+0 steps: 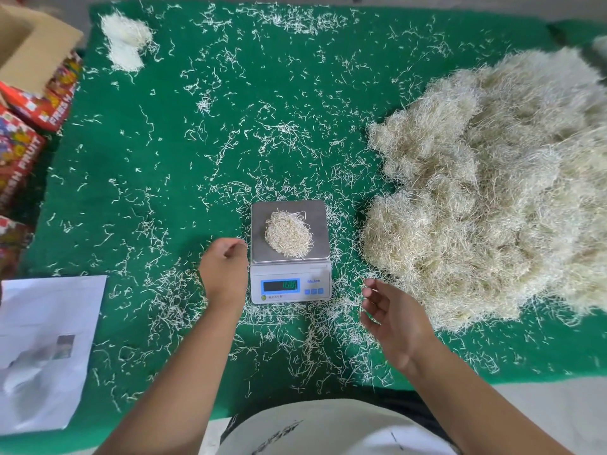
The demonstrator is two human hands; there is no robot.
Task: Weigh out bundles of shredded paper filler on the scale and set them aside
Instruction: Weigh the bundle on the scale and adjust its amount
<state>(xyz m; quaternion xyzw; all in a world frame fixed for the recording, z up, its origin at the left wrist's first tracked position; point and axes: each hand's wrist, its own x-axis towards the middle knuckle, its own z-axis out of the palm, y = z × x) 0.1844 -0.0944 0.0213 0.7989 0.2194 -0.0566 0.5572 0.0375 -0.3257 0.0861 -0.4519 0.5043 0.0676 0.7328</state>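
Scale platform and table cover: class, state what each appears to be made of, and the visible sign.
Scale platform: probably brushed stainless steel; flat, dull grey sheen. Table cover: seemingly green felt or short-pile fabric; matte, fuzzy texture that paper shreds cling to.

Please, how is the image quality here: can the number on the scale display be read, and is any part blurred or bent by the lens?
Head view: the display glows green, but its digits are too smeared to read. The sheet of paper at the left edge is blurred. The wide lens bends the green mat at the edges. Light is soft and even, with a faint shadow under the bundle on the scale.
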